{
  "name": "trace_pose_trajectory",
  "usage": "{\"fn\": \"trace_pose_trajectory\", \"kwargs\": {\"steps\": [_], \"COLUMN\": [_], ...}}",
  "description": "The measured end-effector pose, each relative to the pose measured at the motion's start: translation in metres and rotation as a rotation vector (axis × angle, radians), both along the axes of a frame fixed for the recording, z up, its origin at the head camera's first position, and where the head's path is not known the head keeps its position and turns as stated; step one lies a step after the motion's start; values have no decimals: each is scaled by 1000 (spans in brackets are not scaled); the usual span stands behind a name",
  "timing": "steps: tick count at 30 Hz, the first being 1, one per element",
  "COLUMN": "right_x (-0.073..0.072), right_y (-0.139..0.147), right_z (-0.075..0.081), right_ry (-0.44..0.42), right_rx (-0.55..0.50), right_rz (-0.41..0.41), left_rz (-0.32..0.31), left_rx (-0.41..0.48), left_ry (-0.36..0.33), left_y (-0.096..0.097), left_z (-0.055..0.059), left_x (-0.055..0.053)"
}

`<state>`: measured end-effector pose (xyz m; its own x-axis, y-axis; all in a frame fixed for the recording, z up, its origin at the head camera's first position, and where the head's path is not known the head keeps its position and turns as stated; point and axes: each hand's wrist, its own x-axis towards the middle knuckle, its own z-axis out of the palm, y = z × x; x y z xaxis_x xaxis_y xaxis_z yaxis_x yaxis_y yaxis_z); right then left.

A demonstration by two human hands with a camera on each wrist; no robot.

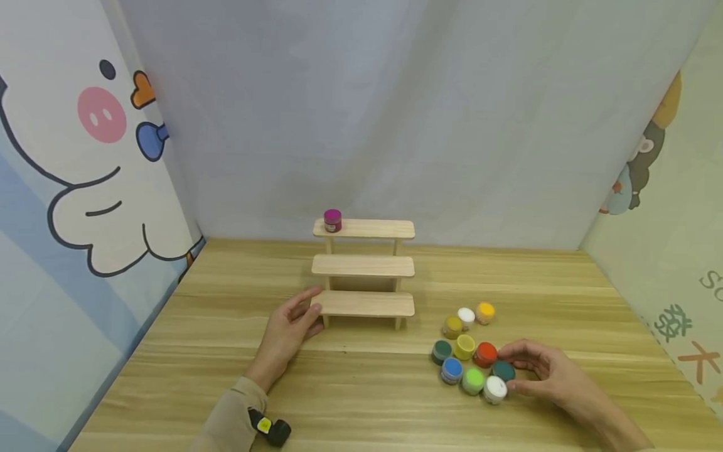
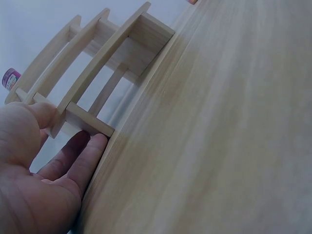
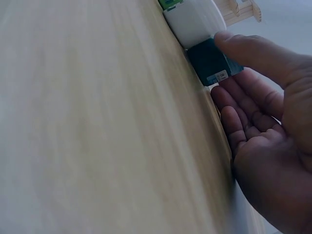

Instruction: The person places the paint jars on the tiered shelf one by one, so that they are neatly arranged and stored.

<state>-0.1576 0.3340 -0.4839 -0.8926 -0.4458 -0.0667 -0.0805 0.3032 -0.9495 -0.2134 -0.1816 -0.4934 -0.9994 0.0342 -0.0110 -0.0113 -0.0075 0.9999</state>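
Note:
A three-tier wooden display shelf (image 1: pixel 363 266) stands on the table, with a magenta paint jar (image 1: pixel 332 221) at the left of its top tier. My left hand (image 1: pixel 289 333) holds the left end of the bottom tier. In the left wrist view its thumb is at the board's end and its fingers touch the leg. My right hand (image 1: pixel 556 380) is around a dark teal paint jar (image 1: pixel 503 371), thumb on the near side and fingers on the far side. Beside that jar are a white jar (image 1: pixel 495 390) and a red jar (image 1: pixel 485 355).
Several more paint jars cluster right of the shelf, among them a blue jar (image 1: pixel 451 370), a light green jar (image 1: pixel 473 380), a yellow jar (image 1: pixel 465 346) and an orange-yellow jar (image 1: pixel 485 312). A pale curtain (image 1: pixel 395 125) hangs behind the wooden table (image 1: pixel 367 402).

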Motion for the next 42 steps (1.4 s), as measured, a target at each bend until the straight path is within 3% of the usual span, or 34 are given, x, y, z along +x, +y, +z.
{"fn": "trace_pose_trajectory", "kwargs": {"steps": [12, 31, 42], "right_x": [1, 1, 2], "right_y": [-4, 0, -2], "right_z": [-2, -2, 1], "right_ry": [65, 41, 27], "right_rx": [-19, -16, -29], "right_rz": [33, 31, -33], "left_rz": [-1, 0, 8], "left_rx": [-9, -9, -18], "left_ry": [-5, 0, 14], "left_y": [0, 1, 1], "left_z": [0, 0, -1], "left_x": [1, 2, -1]}}
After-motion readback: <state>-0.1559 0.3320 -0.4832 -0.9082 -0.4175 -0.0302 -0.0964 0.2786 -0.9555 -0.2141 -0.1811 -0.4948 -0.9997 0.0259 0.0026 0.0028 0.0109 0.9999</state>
